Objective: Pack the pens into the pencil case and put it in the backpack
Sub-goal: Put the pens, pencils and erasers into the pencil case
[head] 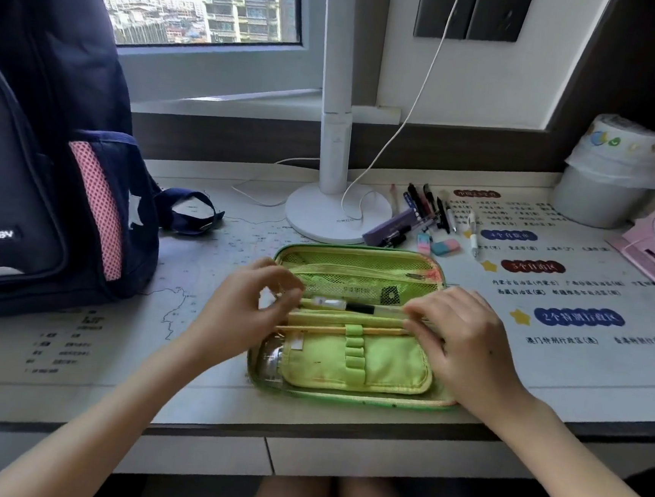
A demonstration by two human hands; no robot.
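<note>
From the head camera, the green pencil case (379, 367) lies open at the centre of the frame, near the front edge of the desk (206, 261). A clear pen (356, 307) with a black middle lies crosswise along its fold, between the mesh half above and the flap half below.

My left hand (250, 301) sits at the pen's left end with thumb and fingertips curled in and pinching it, though that spot is blurred. My right hand (460, 339) is at the pen's right end, fingers bent down over it. The thumb is hidden, so I cannot tell whether it grips or only presses.

To seat the pen well, I judge I should keep it level and parallel to the pencil (323, 328) just below it, and press both ends down together so it does not roll onto the flap. The elastic loops (352, 353) should stay free for the next ones.

The loose pens (428, 213) wait in the upper right of centre beside the lamp (332, 217), with the erasers (445, 246) just below them, well apart from both hands. The backpack (40, 167) stands upright at the left edge.
</note>
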